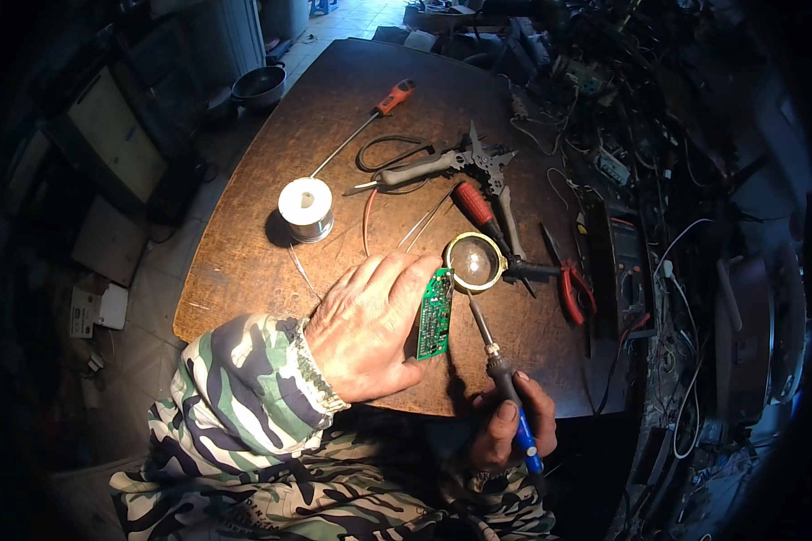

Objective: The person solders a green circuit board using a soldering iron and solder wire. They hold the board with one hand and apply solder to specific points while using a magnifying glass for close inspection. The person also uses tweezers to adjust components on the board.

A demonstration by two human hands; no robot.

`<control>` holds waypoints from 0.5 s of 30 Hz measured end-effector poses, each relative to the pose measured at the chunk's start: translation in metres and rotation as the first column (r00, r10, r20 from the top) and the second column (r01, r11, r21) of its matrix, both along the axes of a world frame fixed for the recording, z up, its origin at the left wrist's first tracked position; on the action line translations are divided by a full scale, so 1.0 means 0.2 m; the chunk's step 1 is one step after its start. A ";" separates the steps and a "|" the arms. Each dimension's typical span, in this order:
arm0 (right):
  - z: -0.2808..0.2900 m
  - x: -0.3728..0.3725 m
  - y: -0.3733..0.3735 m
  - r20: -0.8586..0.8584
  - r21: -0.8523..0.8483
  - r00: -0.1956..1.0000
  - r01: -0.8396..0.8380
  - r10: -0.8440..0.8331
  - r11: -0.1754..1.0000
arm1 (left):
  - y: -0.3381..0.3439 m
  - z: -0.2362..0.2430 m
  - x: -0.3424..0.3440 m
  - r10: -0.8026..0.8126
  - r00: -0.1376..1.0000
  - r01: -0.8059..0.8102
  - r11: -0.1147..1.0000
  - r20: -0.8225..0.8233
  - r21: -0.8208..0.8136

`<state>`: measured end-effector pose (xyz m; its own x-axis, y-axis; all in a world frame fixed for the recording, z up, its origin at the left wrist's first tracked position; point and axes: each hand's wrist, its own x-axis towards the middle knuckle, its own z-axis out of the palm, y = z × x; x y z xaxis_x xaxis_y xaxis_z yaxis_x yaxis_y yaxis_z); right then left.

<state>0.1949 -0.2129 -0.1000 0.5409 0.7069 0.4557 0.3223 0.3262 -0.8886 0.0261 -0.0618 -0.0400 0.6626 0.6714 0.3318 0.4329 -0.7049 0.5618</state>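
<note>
My left hand (370,329) grips a small green circuit board (436,316) by its left side and stands it tilted on the wooden table, its soldered face toward the right. In my right hand (514,422) is a blue-handled soldering iron (503,379), held like a pen near the table's front edge. The iron's tip points away from me and ends just below a round magnifier (475,262) with a yellowish rim, a short way right of the board. A spool of solder wire (307,210) stands left of and beyond my left hand, a loose strand trailing from it.
Beyond the board lie wire strippers (424,169), a red-handled screwdriver (475,206) and a long orange-handled screwdriver (393,97). Red-handled pliers (573,290) rest at the right, beside a multimeter (630,270). Tangled cables crowd the right side. A dark pan (260,86) stands past the table's left edge.
</note>
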 end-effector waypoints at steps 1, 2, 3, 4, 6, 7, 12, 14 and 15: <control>0.00 0.00 0.00 0.044 -0.017 0.999 -0.007 0.007 1.000 | 0.00 0.00 0.00 -0.003 1.000 0.003 1.000 -0.007 -0.004; 0.01 0.00 -0.01 0.088 -0.034 0.996 -0.012 0.015 0.999 | 0.01 0.00 -0.01 -0.010 1.000 0.010 1.000 -0.003 0.000; 0.02 0.01 -0.01 0.160 -0.060 0.985 -0.050 0.059 0.997 | 0.01 0.01 -0.01 -0.014 1.000 0.014 1.000 0.001 0.006; 0.03 0.01 -0.01 0.188 -0.064 0.980 -0.055 0.066 0.996 | 0.01 0.01 -0.01 -0.019 1.000 0.019 1.000 0.005 0.012; 0.04 0.02 0.00 0.242 -0.072 0.967 -0.063 0.079 0.995 | 0.01 0.01 -0.01 -0.013 1.000 0.013 1.000 -0.009 -0.001; 0.03 0.02 0.01 0.277 -0.042 0.959 -0.057 0.067 0.997 | 0.01 0.01 -0.01 -0.012 1.000 0.012 1.000 -0.016 -0.008; 0.01 0.03 0.02 0.302 -0.009 0.951 -0.060 0.060 0.998 | 0.00 0.00 0.00 -0.012 1.000 0.013 1.000 0.010 -0.016; 0.01 0.03 0.02 0.297 -0.022 0.953 -0.054 0.058 0.998 | 0.00 -0.01 -0.01 -0.009 1.000 0.009 1.000 0.010 -0.011; 0.02 0.01 0.03 0.288 -0.031 0.956 -0.050 0.057 0.998 | 0.00 -0.01 -0.01 -0.005 1.000 0.005 1.000 0.008 -0.002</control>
